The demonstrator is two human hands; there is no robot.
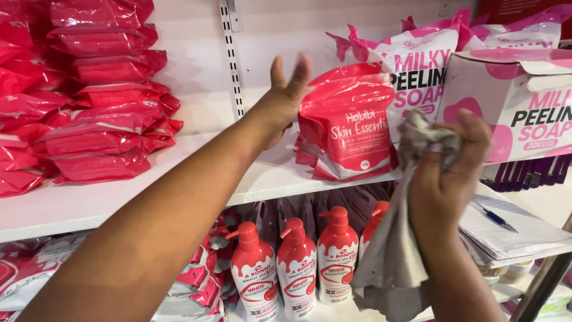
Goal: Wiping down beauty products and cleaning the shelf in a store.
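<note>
My left hand (283,98) reaches over the white shelf (89,200) with its fingers spread, touching the left edge of a red pouch (351,128) that stands upright there. My right hand (447,173) is closed around a grey cloth (390,238), which hangs down in front of the lower shelf. The pouch is the front one of a small stack of red pouches.
Stacks of red flat packs (101,95) fill the shelf's left side. White and pink soap bags (417,65) and a pink and white box (512,101) stand at the right. Red and white pump bottles (295,268) line the lower shelf. Papers with a pen (506,229) lie lower right.
</note>
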